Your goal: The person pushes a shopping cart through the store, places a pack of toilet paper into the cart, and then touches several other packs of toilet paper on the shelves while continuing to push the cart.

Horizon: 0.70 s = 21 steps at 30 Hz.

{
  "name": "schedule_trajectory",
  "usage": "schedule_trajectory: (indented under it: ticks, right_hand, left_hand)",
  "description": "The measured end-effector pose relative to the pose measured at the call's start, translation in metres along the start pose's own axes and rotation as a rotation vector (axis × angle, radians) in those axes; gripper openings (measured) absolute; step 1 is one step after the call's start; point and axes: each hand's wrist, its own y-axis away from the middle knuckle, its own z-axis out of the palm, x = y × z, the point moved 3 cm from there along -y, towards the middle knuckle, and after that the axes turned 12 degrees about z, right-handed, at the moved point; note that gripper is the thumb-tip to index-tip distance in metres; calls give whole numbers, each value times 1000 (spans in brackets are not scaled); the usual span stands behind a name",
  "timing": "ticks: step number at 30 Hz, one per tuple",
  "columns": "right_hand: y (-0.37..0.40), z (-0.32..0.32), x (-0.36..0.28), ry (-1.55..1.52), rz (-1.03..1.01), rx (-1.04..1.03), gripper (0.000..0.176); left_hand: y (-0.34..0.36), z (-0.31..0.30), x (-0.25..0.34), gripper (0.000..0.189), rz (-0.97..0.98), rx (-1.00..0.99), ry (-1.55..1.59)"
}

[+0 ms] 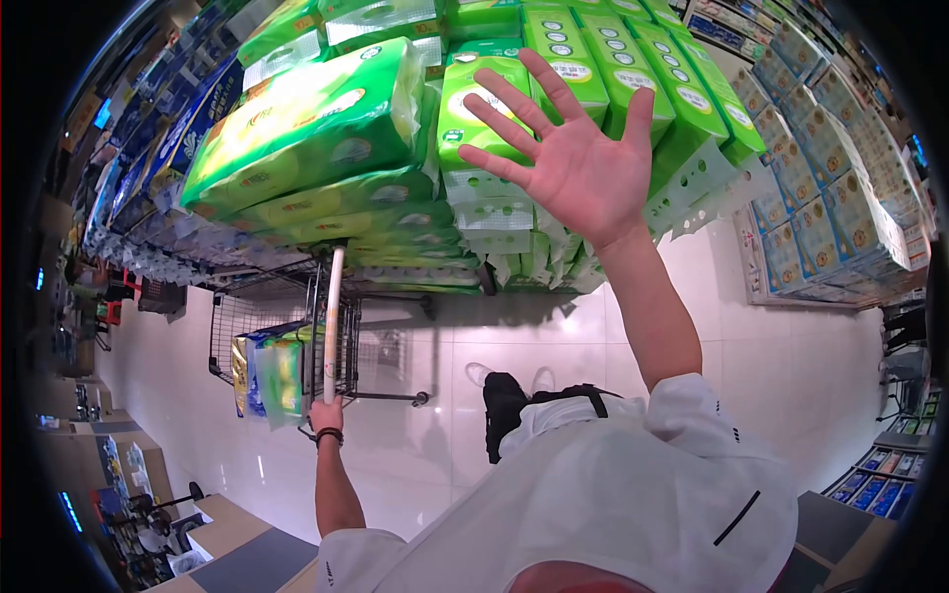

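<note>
My left hand [326, 415] is closed round the near end of the pale handle [333, 326] of a black wire shopping cart [229, 331]. A dark band circles that wrist. Several packs [280, 376] in gold, blue and green lie in the cart. My right hand [590, 178] is raised with its palm facing me and its fingers spread, holding nothing. Behind it in the view stand green tissue packs [474, 109] with clear plastic tops. To their left, a large green and yellow pack [306, 124] lies on top of a stack of similar ones.
Stacked patterned boxes [830, 217] stand at the right. Blue packs [188, 148] fill the display at the left. Pale tiled floor [514, 336] shows below the stacks. Wooden counters [227, 524] are at the lower left. Part of another person shows at the right edge.
</note>
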Motion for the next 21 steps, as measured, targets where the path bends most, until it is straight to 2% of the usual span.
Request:
schedule_trajectory:
  ticks: [4,5,6,12,15,18,19,21]
  right_hand:
    - [12,2,-4,-22,-7,11,109]
    - [15,2,-6,-19,-14,20,109]
    - [19,2,-7,-18,-20,32,109]
    - [33,2,-15,-43,-47,23,109]
    - [39,-7,-23,-22,-94,61,103]
    - [47,-18,-35,17,-229,211,92]
    - [52,-23,-40,52,-253,215,77]
    - [58,-29,-52,338,-297,357,70]
  left_hand:
    - [6,-7,14,46,-117,-126,131]
    - [-2,4,-4,47,-28,-49,79]
    - [3,1,4,46,-4,-26,42]
    - [30,-12,41,42,20,-2,71]
    - [35,-5,37,42,70,-2,80]
    - [42,5,30,42,65,20,67]
    - [49,4,36,41,72,13,45]
    - [62,6,38,40,44,20,19]
